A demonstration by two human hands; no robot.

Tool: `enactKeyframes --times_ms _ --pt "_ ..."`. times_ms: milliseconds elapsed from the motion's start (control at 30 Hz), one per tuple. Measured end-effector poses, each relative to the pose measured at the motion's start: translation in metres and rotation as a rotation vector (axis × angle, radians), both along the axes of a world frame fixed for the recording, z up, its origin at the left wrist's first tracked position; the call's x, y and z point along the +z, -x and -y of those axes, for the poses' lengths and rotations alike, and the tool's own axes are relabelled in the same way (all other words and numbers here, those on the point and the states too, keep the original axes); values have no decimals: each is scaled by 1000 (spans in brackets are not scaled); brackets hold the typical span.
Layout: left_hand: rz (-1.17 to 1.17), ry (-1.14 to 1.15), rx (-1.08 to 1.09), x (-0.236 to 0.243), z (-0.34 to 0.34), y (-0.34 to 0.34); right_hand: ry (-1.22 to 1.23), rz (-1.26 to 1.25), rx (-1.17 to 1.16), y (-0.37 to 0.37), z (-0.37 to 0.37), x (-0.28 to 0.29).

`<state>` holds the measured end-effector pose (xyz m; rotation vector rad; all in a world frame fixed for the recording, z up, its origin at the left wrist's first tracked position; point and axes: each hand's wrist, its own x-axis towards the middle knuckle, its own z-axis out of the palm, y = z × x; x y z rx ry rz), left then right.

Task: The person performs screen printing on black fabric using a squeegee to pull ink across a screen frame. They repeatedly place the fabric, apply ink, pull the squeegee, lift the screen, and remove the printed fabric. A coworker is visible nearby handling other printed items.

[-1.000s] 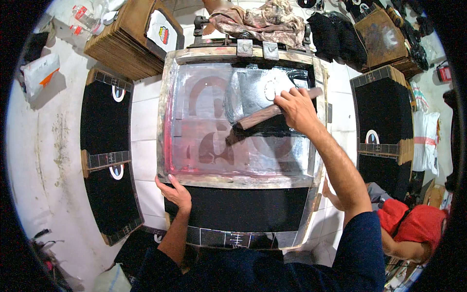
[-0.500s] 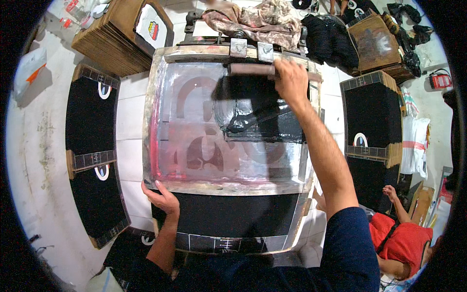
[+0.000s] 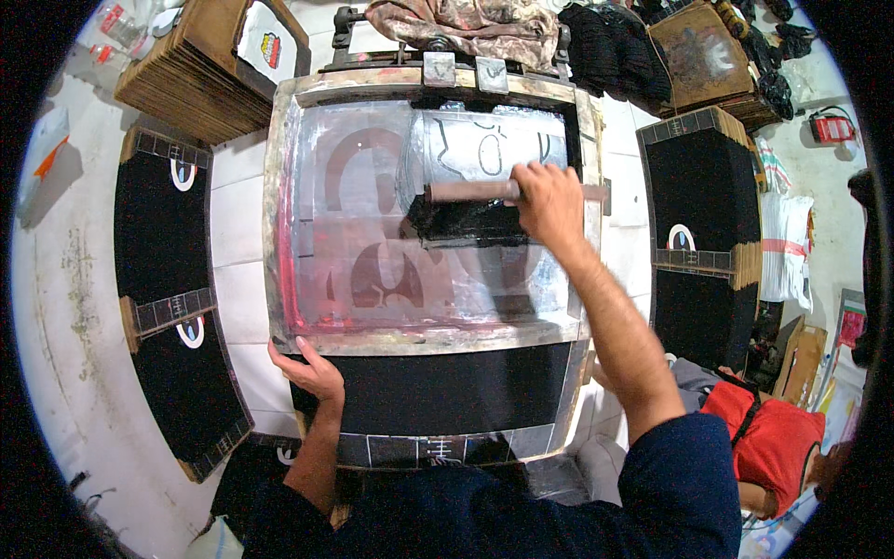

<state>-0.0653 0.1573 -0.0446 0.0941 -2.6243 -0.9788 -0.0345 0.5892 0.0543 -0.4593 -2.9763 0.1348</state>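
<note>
A wooden-framed printing screen point(image 3: 424, 343) lies flat before me, its mesh showing dark curved shapes. My right hand point(image 3: 549, 210) is closed round the brown wooden handle of a squeegee point(image 3: 470, 192), which stands across the right part of the mesh. Black ink point(image 3: 466, 224) gathers along the near side of its blade. Beyond the squeegee, a wiped patch of mesh shows thin dark outlines. My left hand point(image 3: 312, 373) rests against the frame's near left corner, fingers and thumb apart. Under the screen, black fabric point(image 3: 447, 391) on a board sticks out toward me.
Boards with black fabric and white-blue printed shapes stand at the left point(image 3: 163, 233) and right point(image 3: 694, 186). Metal clamps point(image 3: 440, 70) hold the screen's far edge, with a stained cloth point(image 3: 475, 28) behind. Stacked brown boards point(image 3: 205, 74) stand far left. A person in red point(image 3: 768, 438) is at lower right.
My right hand has drawn the squeegee toward me, from the screen's far edge to mid-screen. Ink moved with it, baring the outlined patch. My left hand stays at the corner; the view has shifted slightly.
</note>
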Motion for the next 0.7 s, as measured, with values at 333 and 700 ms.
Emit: enactKeyframes --times_ms 333,700 --pt "69 -72 52 -5 2 2 -158 -128 -36 87 -70 -33" --pt "89 -68 45 -3 -1 0 144 275 -67 26 -28 0"
